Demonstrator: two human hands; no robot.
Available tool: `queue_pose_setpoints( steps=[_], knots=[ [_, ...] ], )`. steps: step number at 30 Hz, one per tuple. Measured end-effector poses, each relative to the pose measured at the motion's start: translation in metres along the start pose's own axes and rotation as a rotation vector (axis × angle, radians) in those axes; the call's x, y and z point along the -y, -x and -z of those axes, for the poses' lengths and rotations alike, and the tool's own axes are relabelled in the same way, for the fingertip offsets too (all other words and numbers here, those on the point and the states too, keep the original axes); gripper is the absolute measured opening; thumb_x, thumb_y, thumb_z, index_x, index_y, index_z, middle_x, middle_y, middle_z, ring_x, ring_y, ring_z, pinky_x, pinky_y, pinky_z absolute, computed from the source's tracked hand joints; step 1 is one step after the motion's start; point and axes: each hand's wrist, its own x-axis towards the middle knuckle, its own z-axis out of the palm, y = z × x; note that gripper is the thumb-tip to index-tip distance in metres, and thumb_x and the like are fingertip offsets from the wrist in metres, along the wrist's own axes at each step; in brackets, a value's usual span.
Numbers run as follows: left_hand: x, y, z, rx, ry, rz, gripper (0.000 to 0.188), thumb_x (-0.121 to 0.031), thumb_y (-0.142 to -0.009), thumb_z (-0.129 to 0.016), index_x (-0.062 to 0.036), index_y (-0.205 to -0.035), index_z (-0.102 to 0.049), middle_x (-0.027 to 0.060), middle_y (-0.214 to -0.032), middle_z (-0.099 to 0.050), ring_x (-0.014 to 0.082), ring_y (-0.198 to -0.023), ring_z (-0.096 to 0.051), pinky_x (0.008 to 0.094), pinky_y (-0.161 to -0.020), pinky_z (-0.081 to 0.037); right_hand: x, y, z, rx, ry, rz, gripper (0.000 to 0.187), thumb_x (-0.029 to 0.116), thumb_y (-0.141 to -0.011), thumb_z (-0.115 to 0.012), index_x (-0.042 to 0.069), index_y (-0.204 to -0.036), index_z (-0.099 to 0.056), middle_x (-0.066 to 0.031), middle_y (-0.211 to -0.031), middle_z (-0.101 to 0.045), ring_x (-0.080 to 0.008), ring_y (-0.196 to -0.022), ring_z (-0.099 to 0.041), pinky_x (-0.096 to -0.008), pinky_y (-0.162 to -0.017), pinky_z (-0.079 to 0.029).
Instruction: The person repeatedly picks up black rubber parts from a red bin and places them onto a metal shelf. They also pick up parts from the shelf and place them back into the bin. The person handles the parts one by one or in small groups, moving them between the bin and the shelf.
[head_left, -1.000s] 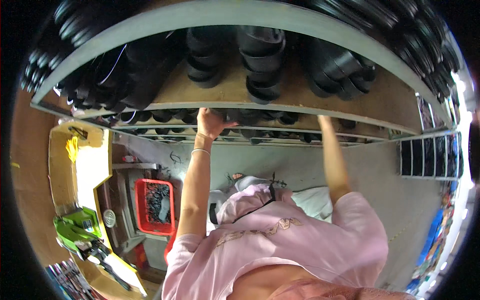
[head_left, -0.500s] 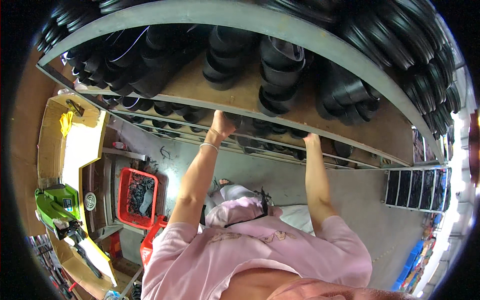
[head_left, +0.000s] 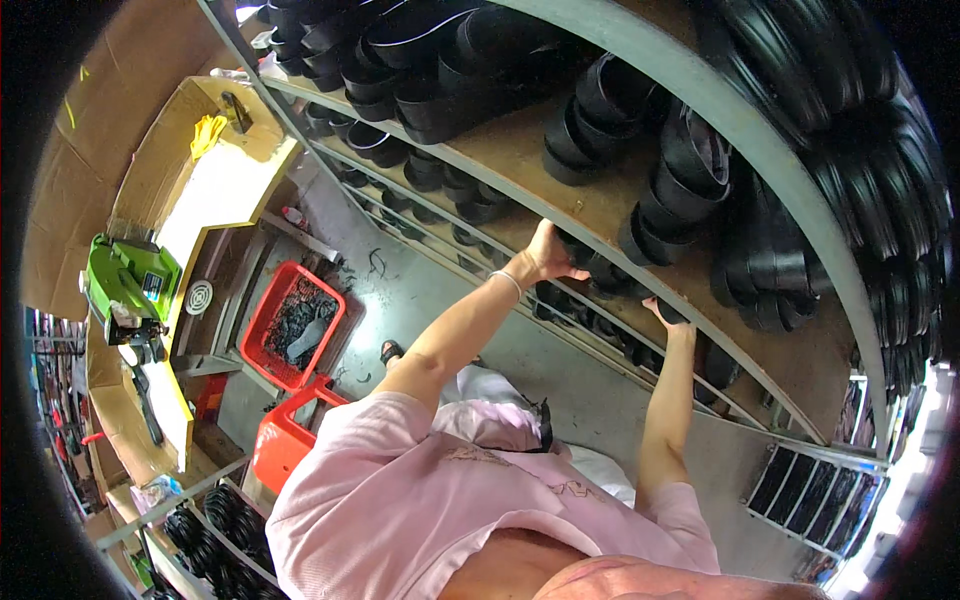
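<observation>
Both of my hands reach into a lower level of a metal-framed rack, among black rolled straps (head_left: 606, 274). My left hand (head_left: 548, 255) is at the left end of a row of these rolls, its thumb stretched along their near side. Its other fingers are partly hidden behind the shelf edge. My right hand (head_left: 676, 322) curls round the row's right end, with a dark roll between thumb and fingers. Above them, the shelf board (head_left: 580, 205) carries more black rolls (head_left: 668, 205), standing in overlapping rows.
Thick black coils (head_left: 800, 70) fill the rack's top right. At left stand a green machine (head_left: 130, 280) on a yellow-edged bench, a yellow glove-like item (head_left: 207, 135), a red crate (head_left: 335, 330) of black scraps and a red stool (head_left: 285, 440). A smaller rack (head_left: 815, 495) stands at right.
My view has turned, so the rack now slants down to the right. Both hands appear further right and remain at the lower level; more of the left thumb and right fingers shows.
</observation>
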Motion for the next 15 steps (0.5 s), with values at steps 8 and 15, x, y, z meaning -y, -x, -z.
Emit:
queue_pose_setpoints(
  steps=[8,15],
  knots=[
    [-0.045,0.026,0.01,0.045,0.059,0.131,0.044,-0.024,-0.07,-0.06,-0.0023,-0.108,-0.059,0.0132,-0.106,-0.062,0.0285,-0.094,-0.059,0.0435,-0.09,-0.044,-0.011,0.057,-0.028,-0.114,-0.541,0.268,0.051,0.045,-0.083,-0.049,0.007,-0.118,-0.053,-0.0118,-0.118,-0.056,-0.0291,-0.109,-0.052,-0.0429,-0.098,-0.037],
    [-0.032,0.004,-0.031,-0.197,0.341,0.079,0.062,-0.05,-0.079,-0.056,-0.0015,-0.118,-0.054,0.0147,-0.116,-0.057,0.0287,-0.108,-0.053,0.0425,-0.095,-0.042,0.012,0.012,-0.038,-0.16,-0.662,0.048,0.055,0.047,-0.08,-0.052,0.006,-0.117,-0.053,-0.0128,-0.118,-0.056,-0.0294,-0.106,-0.054,-0.0429,-0.095,-0.041]
  ],
)
